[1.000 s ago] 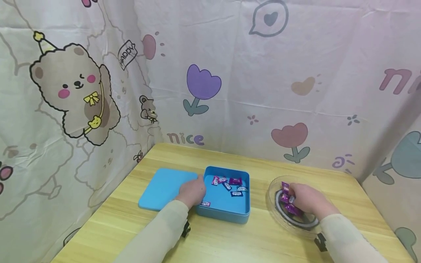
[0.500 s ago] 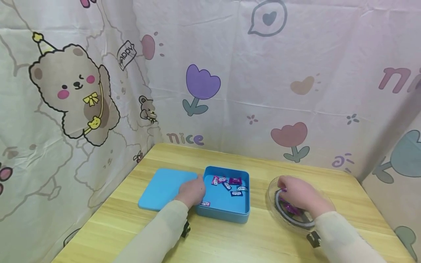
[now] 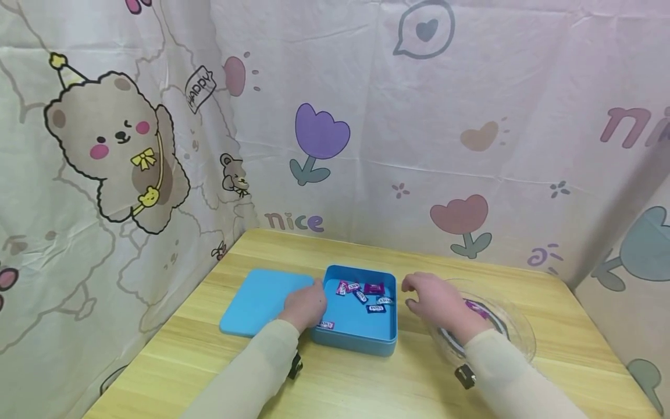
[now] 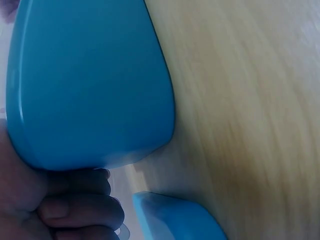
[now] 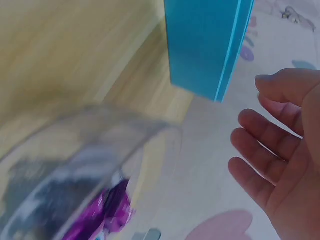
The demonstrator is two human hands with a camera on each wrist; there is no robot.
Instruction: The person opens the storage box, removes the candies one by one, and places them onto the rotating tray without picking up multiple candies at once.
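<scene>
My left hand (image 3: 306, 304) fingers curled against blue box (image 3: 360, 334) wall, grip half hidden. My right hand (image 3: 437, 302) spread, empty, between box and clear dish (image 3: 515, 329). Candies (image 3: 366, 294) in box; purple candy (image 3: 477, 308) blurred in dish.

Cream long sleeves (image 3: 251, 372), black wrist-mounted cameras (image 3: 463, 376), bare hands (image 3: 437, 302).
</scene>
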